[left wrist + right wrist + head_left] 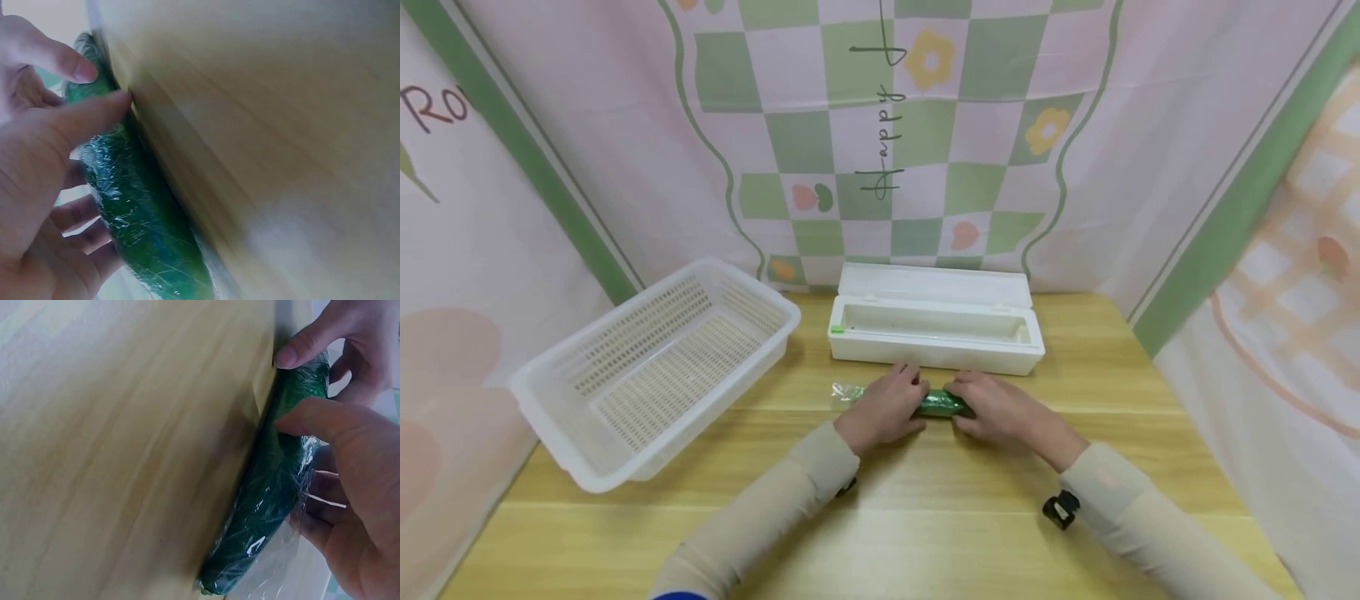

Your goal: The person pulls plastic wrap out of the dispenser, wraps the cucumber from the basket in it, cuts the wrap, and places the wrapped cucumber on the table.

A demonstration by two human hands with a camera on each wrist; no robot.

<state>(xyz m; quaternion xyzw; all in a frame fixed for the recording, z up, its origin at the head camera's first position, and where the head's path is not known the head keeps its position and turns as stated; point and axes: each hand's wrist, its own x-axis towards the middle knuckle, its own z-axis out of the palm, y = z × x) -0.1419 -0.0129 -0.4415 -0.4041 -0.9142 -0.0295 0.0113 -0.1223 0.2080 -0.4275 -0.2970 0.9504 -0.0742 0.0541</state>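
A dark green cucumber (942,403) lies on the wooden table, wrapped in clear, shiny cling film. My left hand (886,408) holds its left part, fingers over the far side and thumb on the near side. On the right part my right hand (1000,410) grips it the same way. Loose film (844,392) sticks out past the left end. Close up in the left wrist view, creased film covers the cucumber (140,206) below the left thumb. The right wrist view shows the cucumber's (256,512) other end, with loose film (275,569) beside it.
Just beyond the hands stands a long white box (934,354), its lid (934,285) raised and a small green piece (837,329) at its left end. A white slatted plastic basket (587,479) sits at the left. A patterned cloth (917,142) hangs behind the table (910,533).
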